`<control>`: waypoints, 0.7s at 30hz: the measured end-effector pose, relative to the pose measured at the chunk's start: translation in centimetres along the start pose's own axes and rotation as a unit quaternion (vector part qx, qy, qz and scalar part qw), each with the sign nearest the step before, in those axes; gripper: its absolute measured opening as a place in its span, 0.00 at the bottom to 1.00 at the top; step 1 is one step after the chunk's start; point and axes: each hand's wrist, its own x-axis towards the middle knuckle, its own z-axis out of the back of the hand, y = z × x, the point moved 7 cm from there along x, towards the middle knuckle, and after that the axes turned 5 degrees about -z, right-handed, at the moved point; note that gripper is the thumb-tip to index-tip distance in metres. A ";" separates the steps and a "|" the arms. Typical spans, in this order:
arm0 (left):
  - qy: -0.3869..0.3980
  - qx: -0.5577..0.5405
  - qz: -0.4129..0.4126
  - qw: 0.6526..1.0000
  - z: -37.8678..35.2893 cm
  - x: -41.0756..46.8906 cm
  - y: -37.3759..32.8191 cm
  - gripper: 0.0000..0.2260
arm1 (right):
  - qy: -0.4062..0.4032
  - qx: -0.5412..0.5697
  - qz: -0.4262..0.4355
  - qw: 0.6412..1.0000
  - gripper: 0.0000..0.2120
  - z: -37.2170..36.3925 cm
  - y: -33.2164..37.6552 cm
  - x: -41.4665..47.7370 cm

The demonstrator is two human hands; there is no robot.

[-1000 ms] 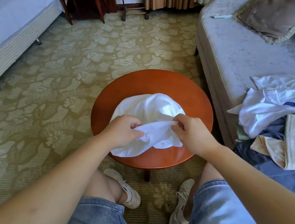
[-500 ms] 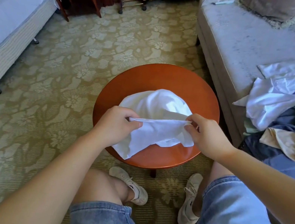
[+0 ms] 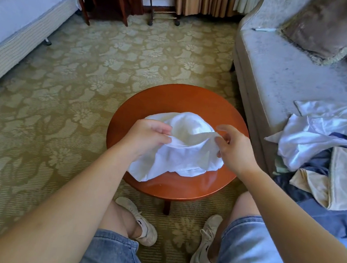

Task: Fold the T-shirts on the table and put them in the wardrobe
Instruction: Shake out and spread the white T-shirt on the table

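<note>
nearby, blue denim shorts (image 3: 249, 260) frame the lower view. left hand (image 3: 146, 137) pinches one side of a crumpled white cotton t-shirt (image 3: 181, 160), fingers curled on its edge. right hand (image 3: 234, 151), slightly blurred, has thumb and forefinger closed on the other side. the shirt lies bunched on the round reddish-brown wooden table (image 3: 185, 101), near edge lifted between the hands. judgement: the step is spreading it flat. draw the hands apart evenly, find the shoulders, smooth before folding. beyond, a heap of white, blue and cream garments (image 3: 325, 158) sits on the grey sofa (image 3: 292, 82).
</note>
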 end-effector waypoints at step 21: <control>-0.001 0.375 0.009 0.927 7.4 -4.6 -2.1 0.08 | -0.150 -0.011 -0.084 0.985 0.14 9.5 -1.8 -2.0</control>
